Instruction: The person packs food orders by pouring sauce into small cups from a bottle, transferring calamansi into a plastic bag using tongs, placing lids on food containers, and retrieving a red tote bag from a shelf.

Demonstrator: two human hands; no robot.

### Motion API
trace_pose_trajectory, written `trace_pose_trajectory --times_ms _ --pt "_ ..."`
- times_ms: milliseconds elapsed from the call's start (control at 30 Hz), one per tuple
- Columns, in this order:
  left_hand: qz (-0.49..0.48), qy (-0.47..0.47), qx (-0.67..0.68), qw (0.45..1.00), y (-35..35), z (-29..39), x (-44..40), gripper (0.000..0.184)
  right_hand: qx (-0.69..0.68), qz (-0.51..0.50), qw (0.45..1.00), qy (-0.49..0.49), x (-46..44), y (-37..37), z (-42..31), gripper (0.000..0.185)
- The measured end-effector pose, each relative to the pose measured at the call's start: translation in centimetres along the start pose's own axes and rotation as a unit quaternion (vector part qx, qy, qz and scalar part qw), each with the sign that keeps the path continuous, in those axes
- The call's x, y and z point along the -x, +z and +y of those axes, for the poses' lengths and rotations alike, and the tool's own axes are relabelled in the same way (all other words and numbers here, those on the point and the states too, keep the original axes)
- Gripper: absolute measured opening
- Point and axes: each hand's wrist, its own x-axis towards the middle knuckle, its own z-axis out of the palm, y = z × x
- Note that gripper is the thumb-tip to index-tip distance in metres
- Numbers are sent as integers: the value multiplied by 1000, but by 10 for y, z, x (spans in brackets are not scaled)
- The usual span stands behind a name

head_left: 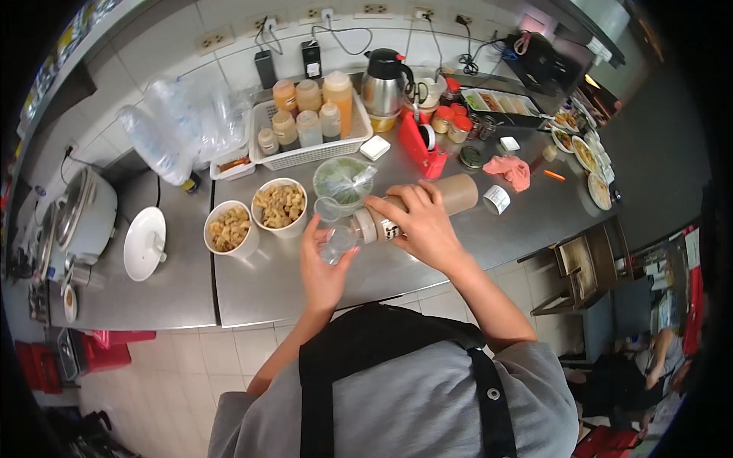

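My right hand point(424, 221) is wrapped round a large squeeze bottle point(456, 194) of brown liquid, tilted almost level with its cap to the left. My left hand point(324, 267) holds small clear plastic cups point(337, 243) at the bottle's cap; whether liquid is in them is hard to make out. Just behind the cups sits a tied clear bag point(340, 179) with green contents. To the left stand two white tubs, one point(231, 229) nearer the edge and one point(279, 207) behind it, both filled with brown fried-looking pieces.
A white basket point(309, 156) of sauce bottles and a steel jug point(382, 85) stand along the wall. A red holder point(420, 149), a pink cloth point(509, 172) and a white cup point(496, 200) lie right. A white dish point(145, 243) and a cooker point(92, 214) are left.
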Motion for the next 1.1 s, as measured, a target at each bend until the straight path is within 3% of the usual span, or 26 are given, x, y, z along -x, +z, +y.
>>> trace_pose_trajectory --times_ms 67,433,1100 --pt "1 13 -6 1000 2 -2 -1 89 19 3 1000 -8 -2 -1 -2 81" --pt "40 15 3 999 -5 0 2 87 185 22 972 -145 -27 -11 -19 49" --pt "102 -1 -43 994 -30 -10 18 88 168 20 955 -244 -56 3 -46 42"
